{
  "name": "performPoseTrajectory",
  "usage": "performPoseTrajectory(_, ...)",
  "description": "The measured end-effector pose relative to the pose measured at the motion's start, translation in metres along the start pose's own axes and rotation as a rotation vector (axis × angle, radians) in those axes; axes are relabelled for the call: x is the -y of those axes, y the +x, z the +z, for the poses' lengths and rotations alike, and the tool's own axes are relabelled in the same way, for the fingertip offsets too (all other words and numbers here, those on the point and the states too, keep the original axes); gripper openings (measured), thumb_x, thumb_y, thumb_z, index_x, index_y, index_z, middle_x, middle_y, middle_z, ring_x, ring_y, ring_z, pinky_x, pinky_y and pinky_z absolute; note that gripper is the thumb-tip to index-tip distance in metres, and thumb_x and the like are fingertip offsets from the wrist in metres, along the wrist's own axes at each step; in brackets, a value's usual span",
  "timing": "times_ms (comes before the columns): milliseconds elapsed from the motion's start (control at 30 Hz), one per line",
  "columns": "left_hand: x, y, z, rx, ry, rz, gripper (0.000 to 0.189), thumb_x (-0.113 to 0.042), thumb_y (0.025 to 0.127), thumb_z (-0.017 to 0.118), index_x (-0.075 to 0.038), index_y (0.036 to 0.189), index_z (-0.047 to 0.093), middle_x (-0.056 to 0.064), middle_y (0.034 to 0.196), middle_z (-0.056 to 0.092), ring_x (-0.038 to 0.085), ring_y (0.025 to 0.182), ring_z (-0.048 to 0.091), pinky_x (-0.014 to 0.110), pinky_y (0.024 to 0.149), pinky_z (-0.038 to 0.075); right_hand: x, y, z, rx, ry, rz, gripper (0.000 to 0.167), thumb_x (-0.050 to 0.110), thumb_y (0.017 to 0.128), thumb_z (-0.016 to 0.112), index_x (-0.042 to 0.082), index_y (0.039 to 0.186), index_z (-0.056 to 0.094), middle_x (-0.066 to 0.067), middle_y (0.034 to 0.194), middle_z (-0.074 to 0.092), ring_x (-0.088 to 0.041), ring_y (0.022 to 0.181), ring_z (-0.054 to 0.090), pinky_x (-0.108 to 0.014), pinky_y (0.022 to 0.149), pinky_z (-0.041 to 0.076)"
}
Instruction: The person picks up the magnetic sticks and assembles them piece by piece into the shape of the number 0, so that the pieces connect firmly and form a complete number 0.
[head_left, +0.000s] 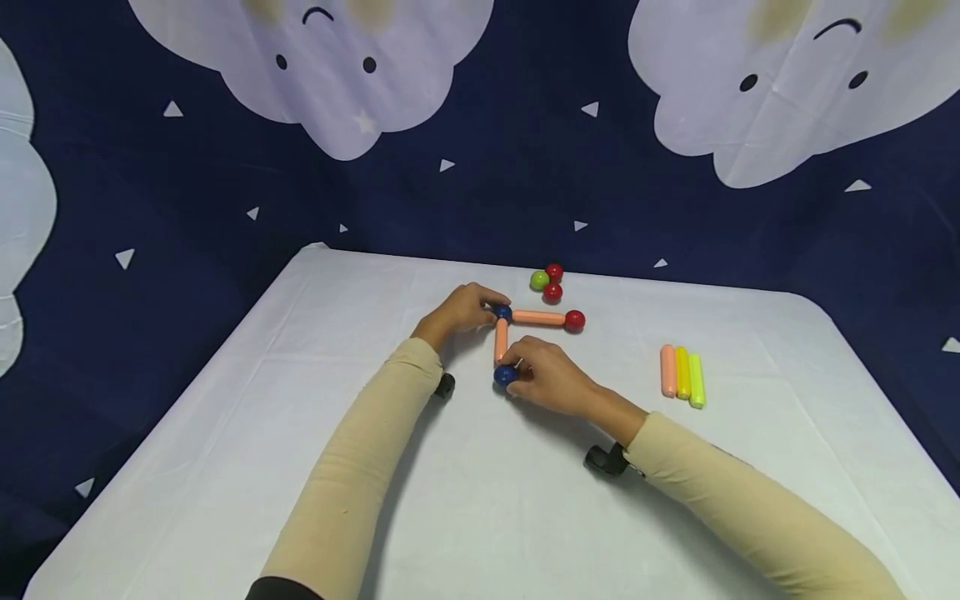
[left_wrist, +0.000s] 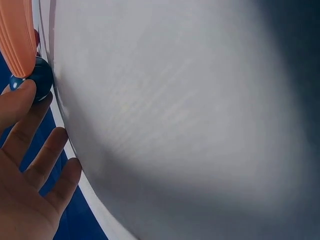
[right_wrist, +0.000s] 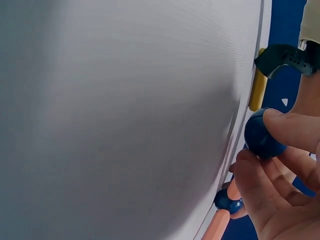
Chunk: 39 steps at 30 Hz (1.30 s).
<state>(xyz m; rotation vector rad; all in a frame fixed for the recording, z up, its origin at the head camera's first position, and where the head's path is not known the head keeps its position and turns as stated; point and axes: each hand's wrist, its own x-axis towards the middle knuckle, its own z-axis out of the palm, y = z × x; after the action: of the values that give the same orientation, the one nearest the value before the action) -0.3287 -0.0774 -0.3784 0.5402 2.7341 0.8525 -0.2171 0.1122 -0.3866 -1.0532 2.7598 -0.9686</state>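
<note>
At the near part of the white surface, cream sleeves reach in from 7 and 5 o'clock. The right hand pinches the nearer blue ball between thumb and fingers. Well apart, at 3 o'clock from that ball, three loose sticks lie side by side: orange, yellow and lime. From just beside the ball, an orange stick runs toward 12 o'clock; fingers hide whether the two are joined. At its far end, the left hand grips the farther blue ball between thumb and forefinger, other fingers spread. A second orange stick points from there toward 3 o'clock, ending at a red ball. Beyond, between 1 and 2 o'clock, a green ball and two more red balls cluster together. Behind hangs a dark blue cloth with clouds.
</note>
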Motion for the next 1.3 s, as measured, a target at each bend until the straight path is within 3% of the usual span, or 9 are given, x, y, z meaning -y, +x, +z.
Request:
performPoseTrajectory(200, 0.000, 0.001, 0.001, -0.005, -0.018, -0.005, 0.042, -0.008, 0.092, 0.067, -0.019, 0.132, 0.066, 0.004, 0.139, 0.063, 0.020, 0.115, 0.058, 0.038, 0.101, 0.048, 0.001, 0.006, 0.002, -0.022, -0.010, 0.023, 0.025, 0.004, 0.081, 0.078, 0.004, 0.102, 0.067, -0.009, 0.100, 0.065, -0.016, 0.086, 0.066, -0.028, 0.077, 0.056)
performPoseTrajectory(567, 0.001, 0.006, 0.003, -0.006, -0.033, -0.006, 0.042, -0.008, 0.092, 0.067, -0.020, 0.132, 0.066, 0.003, 0.140, 0.062, 0.020, 0.125, 0.057, 0.039, 0.106, 0.046, 0.000, 0.009, 0.003, 0.009, -0.024, 0.056, 0.024, 0.004, 0.081, 0.079, 0.005, 0.101, 0.066, -0.008, 0.099, 0.066, -0.015, 0.086, 0.064, -0.026, 0.077, 0.055)
performPoseTrajectory(1133, 0.001, 0.011, 0.003, -0.038, 0.000, -0.014, 0.042, -0.007, 0.091, 0.067, -0.021, 0.131, 0.067, 0.002, 0.132, 0.067, 0.017, 0.093, 0.054, 0.025, 0.076, 0.043, -0.002, 0.019, 0.003, 0.026, -0.007, 0.111, 0.024, 0.004, 0.081, 0.079, 0.006, 0.101, 0.066, -0.008, 0.099, 0.066, -0.016, 0.087, 0.063, -0.029, 0.079, 0.054)
performPoseTrajectory(1300, 0.000, 0.011, 0.003, -0.044, 0.000, -0.021, 0.043, -0.006, 0.090, 0.067, -0.020, 0.131, 0.067, 0.003, 0.132, 0.067, 0.016, 0.091, 0.053, 0.023, 0.073, 0.042, -0.003, 0.019, 0.003, 0.026, 0.003, 0.109, 0.024, 0.004, 0.081, 0.079, 0.006, 0.101, 0.066, -0.008, 0.099, 0.066, -0.017, 0.087, 0.063, -0.028, 0.078, 0.053)
